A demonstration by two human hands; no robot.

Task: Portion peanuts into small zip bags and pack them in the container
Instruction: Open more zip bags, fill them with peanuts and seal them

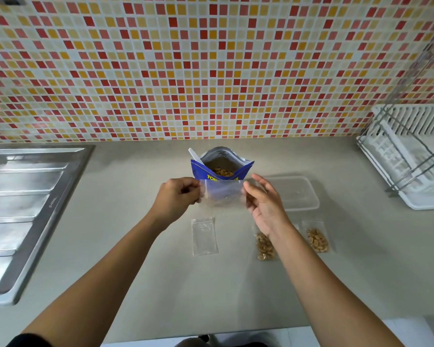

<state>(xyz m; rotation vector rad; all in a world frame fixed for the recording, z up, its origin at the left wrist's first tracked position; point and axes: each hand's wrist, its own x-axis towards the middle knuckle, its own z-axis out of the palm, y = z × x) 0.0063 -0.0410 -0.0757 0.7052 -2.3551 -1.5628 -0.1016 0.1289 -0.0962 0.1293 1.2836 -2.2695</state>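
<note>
Head view. The left hand (178,196) is curled, and its thumb and fingertips pinch the left edge of an empty small zip bag (222,194). The right hand (263,204) takes the bag's right edge between the thumb and what appears to be the forefinger, with its other fingers spread and nearly straight. The bag hangs stretched between the two hands, above the counter (161,271) and just in front of the peanut pouch (222,169).

The pouch is blue with yellow lettering. It stands upright near the tiled wall (211,71) with its mouth open, and peanuts (222,172) show inside. A white piece (194,155) sticks up at the pouch's left corner; what it is cannot be told.

A clear plastic container (293,194) lies on the counter just right of the pouch, behind the right hand. A second empty bag (204,236) lies flat below the hands. Two filled bags lie to the right, the nearer filled bag (264,246) partly covered by the right wrist and the farther filled bag (317,240) apart from it.

A steel sink drainboard (28,196) lies at left and a white dish rack (411,156) at right.
</note>
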